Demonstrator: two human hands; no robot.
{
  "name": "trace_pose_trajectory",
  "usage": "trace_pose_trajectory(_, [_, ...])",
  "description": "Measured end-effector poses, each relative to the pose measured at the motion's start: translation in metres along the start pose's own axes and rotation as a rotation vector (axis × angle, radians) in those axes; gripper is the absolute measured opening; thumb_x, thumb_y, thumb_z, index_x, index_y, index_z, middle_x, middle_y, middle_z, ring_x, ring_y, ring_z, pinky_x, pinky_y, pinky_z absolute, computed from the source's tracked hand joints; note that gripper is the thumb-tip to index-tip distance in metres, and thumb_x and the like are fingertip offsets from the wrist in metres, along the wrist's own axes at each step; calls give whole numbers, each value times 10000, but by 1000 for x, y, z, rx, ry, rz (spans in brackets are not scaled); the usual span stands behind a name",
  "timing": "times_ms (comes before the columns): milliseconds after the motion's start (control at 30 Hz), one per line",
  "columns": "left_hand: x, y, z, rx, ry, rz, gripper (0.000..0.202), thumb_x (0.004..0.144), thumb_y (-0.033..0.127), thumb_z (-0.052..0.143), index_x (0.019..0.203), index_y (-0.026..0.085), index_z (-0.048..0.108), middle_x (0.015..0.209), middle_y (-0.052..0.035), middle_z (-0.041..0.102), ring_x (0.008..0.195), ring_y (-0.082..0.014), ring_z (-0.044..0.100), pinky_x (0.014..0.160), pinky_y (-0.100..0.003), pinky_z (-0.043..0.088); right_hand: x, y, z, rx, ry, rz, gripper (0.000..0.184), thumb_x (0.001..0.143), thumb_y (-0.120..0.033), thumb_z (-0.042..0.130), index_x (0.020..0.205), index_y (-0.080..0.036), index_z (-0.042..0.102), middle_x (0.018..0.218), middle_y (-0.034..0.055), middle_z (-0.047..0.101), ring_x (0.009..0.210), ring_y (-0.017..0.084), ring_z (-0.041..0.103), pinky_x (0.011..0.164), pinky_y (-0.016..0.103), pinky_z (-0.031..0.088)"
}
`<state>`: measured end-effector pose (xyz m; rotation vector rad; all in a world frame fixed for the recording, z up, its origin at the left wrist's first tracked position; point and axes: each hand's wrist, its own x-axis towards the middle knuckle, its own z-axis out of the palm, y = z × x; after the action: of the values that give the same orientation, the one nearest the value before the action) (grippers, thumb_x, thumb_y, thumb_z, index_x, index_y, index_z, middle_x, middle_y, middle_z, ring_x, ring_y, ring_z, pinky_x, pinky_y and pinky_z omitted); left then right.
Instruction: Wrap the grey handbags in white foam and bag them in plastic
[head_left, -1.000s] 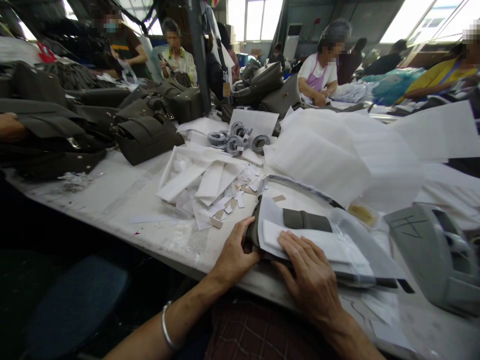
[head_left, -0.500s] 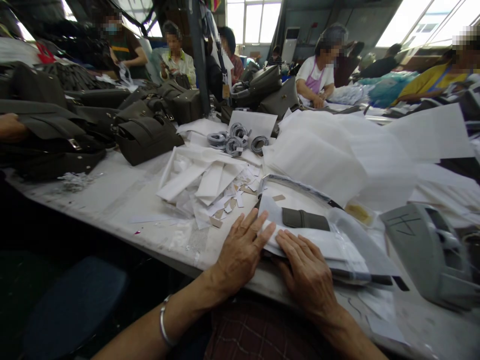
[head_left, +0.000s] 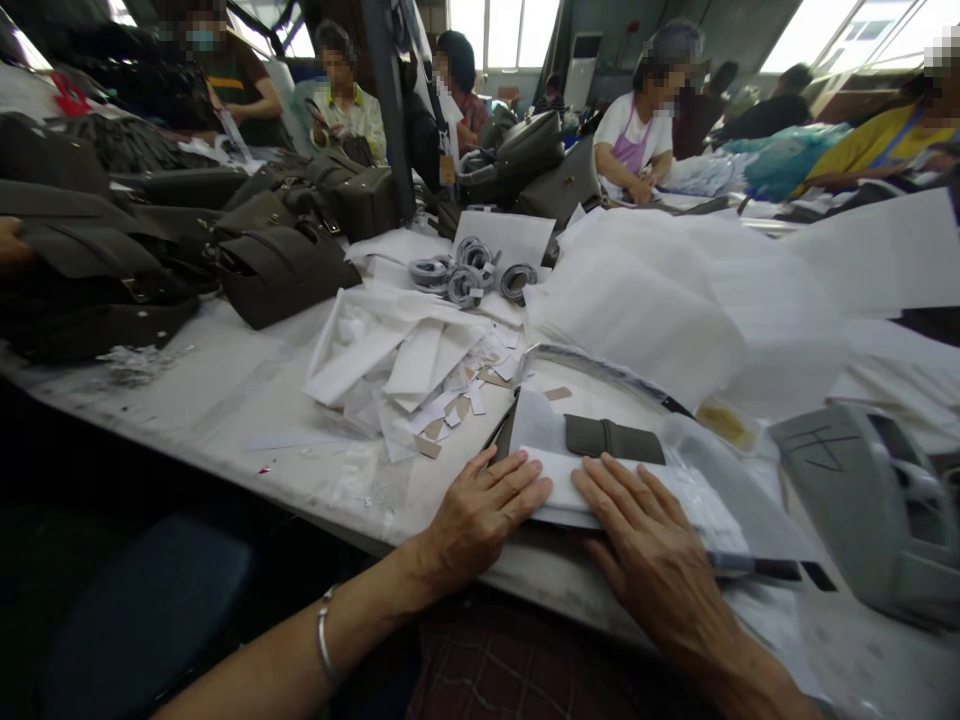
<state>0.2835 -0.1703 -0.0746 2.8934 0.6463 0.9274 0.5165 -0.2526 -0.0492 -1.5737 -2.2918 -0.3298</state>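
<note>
Both the left hand (head_left: 484, 510) and the right hand (head_left: 645, 545) lie flat and spread, gripping nothing, pressing the white wrap (head_left: 562, 482) over the grey leather piece (head_left: 613, 438) at the table's (head_left: 225, 390) near edge, where I reckon the slick sheet could skid askew.

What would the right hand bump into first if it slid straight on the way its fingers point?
Probably the grey flap, lying just past the fingers. The right hand rests flat on the white sheet, and nothing else seems to lie between, though depth is hard to judge.
</note>
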Motion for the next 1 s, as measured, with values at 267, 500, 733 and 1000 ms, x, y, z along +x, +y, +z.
trace_pose_trajectory(267, [-2, -5, 10, 0, 28, 19, 349, 1014, 146, 376, 1296, 192, 576, 1289, -87, 655, 1342, -214, 494, 1158, -451, 330, -1, -4, 12, 39, 124, -38, 375, 938, -107, 499, 1307, -138, 561, 1297, 102, 654, 1265, 251, 543, 1121, 486, 347])
trace_pose_trajectory(500, [-5, -3, -4, 163, -132, 123, 405, 1017, 172, 352, 1399, 123, 474, 1424, -156, 533, 1380, -287, 439, 1085, -475, 407, -4, -9, 11, 27, 120, -17, 370, 935, -137, 484, 1294, -147, 571, 1298, 101, 654, 1259, 250, 552, 1117, 483, 352])
trace_pose_trajectory(733, [3, 4, -7, 297, -104, 159, 373, 1003, 151, 350, 1332, 71, 507, 1375, -190, 556, 1317, -323, 500, 1002, -486, 466, -6, -11, 13, -3, 106, -2, 395, 913, -153, 498, 1303, -124, 551, 1309, 119, 639, 1270, 269, 535, 1119, 500, 342])
trace_pose_trajectory(1000, [5, 1, -5, 182, -97, 123, 392, 986, 173, 362, 1345, 90, 494, 1359, -184, 567, 1324, -291, 487, 1004, -441, 480, -2, -18, 13, -65, 89, 22, 472, 924, -382, 573, 1320, -130, 529, 1336, 137, 615, 1271, 308, 522, 1132, 519, 310])
